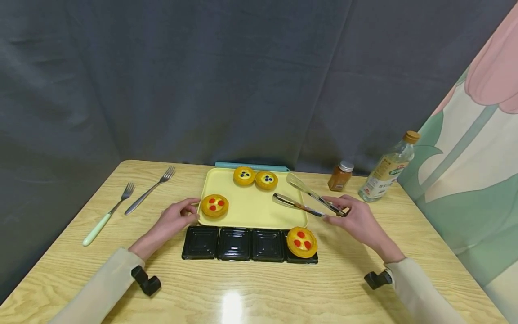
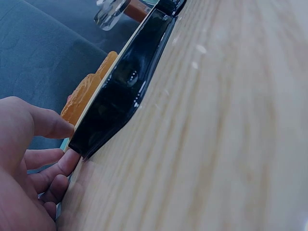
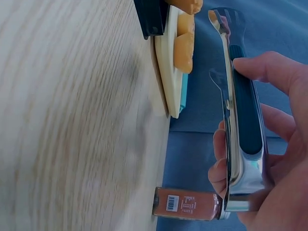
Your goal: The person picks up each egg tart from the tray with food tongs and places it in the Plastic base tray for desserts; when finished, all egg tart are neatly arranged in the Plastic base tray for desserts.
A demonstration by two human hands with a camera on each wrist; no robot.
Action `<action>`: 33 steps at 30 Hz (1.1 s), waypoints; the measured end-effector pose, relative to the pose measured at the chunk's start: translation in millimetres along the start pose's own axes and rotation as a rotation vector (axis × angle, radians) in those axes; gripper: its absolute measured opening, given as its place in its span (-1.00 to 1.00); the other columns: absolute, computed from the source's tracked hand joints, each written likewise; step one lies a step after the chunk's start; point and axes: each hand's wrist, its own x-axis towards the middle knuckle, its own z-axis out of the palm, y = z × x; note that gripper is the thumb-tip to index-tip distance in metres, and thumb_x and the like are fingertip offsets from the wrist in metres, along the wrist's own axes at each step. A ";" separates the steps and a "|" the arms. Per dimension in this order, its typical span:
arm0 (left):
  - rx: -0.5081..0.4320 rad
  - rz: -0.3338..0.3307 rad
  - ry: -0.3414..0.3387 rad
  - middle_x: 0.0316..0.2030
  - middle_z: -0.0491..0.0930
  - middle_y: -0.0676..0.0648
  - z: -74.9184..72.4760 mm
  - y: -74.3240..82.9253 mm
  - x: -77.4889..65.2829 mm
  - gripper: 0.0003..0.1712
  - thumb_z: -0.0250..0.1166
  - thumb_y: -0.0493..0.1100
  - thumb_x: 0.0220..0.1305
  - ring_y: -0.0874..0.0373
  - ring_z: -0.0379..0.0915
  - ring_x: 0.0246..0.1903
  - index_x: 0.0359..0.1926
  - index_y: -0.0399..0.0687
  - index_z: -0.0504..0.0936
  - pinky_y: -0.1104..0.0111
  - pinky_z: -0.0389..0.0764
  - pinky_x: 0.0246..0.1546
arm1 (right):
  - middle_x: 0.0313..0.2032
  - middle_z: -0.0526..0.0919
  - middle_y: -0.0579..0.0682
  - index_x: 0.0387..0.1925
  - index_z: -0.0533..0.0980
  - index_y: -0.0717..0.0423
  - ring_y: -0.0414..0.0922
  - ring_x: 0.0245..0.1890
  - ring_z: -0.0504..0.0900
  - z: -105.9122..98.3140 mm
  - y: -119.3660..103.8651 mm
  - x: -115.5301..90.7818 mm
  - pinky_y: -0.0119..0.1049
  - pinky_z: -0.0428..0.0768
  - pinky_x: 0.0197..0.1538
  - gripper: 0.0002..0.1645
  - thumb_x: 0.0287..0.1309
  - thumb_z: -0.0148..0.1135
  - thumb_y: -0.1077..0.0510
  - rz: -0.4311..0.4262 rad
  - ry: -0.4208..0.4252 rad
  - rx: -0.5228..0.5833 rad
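Observation:
My left hand (image 1: 178,217) pinches the left rim of a pale yellow tray (image 1: 252,211), its fingertips beside a tart with red topping (image 1: 215,205). Over the tray's right side, my right hand (image 1: 354,220) grips metal tongs (image 3: 248,110) with dark handle pads; their two arms stand apart with nothing between the tips. Two tarts with dark blue berries, one left (image 1: 244,176) and one right (image 1: 266,180), sit at the back of the tray. Another red-topped tart (image 1: 301,242) rests on the rightmost compartment of a black plastic tray (image 1: 234,244), in front of the yellow one.
To the left lie a green-handled fork (image 1: 106,218) and a metal fork (image 1: 149,191). A small spice jar (image 1: 341,176) and a tall bottle with a gold cap (image 1: 387,168) stand at the back right. A teal strip (image 1: 251,167) runs behind the yellow tray, before a dark curtain (image 1: 202,81).

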 end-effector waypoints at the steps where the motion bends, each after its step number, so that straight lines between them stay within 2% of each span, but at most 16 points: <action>1: -0.001 0.002 0.000 -0.14 0.57 -0.10 0.3 0.2 0.2 -0.38 0.29 -0.19 0.30 0.02 0.35 -0.20 0.36 -0.26 0.45 0.20 0.34 -0.20 | -0.01 0.68 0.03 0.20 0.64 -0.04 -0.02 -0.19 0.54 0.9 0.4 1.9 -0.25 0.49 -0.35 -0.40 0.09 0.53 0.00 0.003 0.002 0.000; 8: 0.002 -0.002 0.003 -0.14 0.57 -0.10 0.9 0.7 0.4 -0.38 0.29 -0.18 0.30 0.02 0.36 -0.21 0.35 -0.25 0.46 0.21 0.35 -0.20 | -0.03 0.70 0.10 0.19 0.64 0.02 0.00 -0.16 0.56 7.1 1.0 14.6 -0.25 0.46 -0.34 -0.41 0.08 0.53 0.04 0.021 -0.005 -0.017; 17: 0.001 0.004 0.002 -0.16 0.57 -0.09 1.0 1.2 -0.4 -0.38 0.30 -0.19 0.29 0.03 0.37 -0.22 0.34 -0.28 0.46 0.21 0.36 -0.20 | -0.15 0.65 0.16 0.19 0.63 0.07 -0.04 -0.35 0.43 17.0 1.1 30.6 -0.27 0.35 -0.43 -0.39 0.09 0.51 0.03 0.068 -0.043 0.005; 26: 0.006 0.000 0.003 -0.15 0.57 -0.09 1.1 0.5 0.0 -0.38 0.30 -0.18 0.29 0.03 0.36 -0.21 0.34 -0.26 0.46 0.21 0.36 -0.20 | -0.52 0.44 -0.01 0.21 0.63 0.04 -0.10 -0.55 0.30 22.7 0.4 46.7 -0.29 0.22 -0.48 -0.38 0.09 0.51 0.02 0.080 -0.031 0.007; 31: 0.009 -0.001 0.005 -0.16 0.57 -0.08 1.6 0.7 0.2 -0.38 0.30 -0.18 0.29 0.03 0.35 -0.21 0.35 -0.26 0.46 0.21 0.35 -0.21 | -0.56 0.35 -0.02 0.19 0.63 0.08 -0.10 -0.55 0.28 26.4 1.3 53.8 -0.27 0.22 -0.46 -0.40 0.09 0.51 0.04 0.057 -0.034 0.011; 33: 0.010 -0.001 0.006 -0.16 0.58 -0.08 1.6 0.7 0.3 -0.38 0.30 -0.18 0.29 0.03 0.36 -0.21 0.35 -0.26 0.46 0.21 0.35 -0.21 | -0.51 0.43 -0.01 0.17 0.64 0.08 -0.09 -0.50 0.32 28.5 1.2 55.9 -0.27 0.24 -0.43 -0.41 0.07 0.52 0.05 0.042 -0.025 0.002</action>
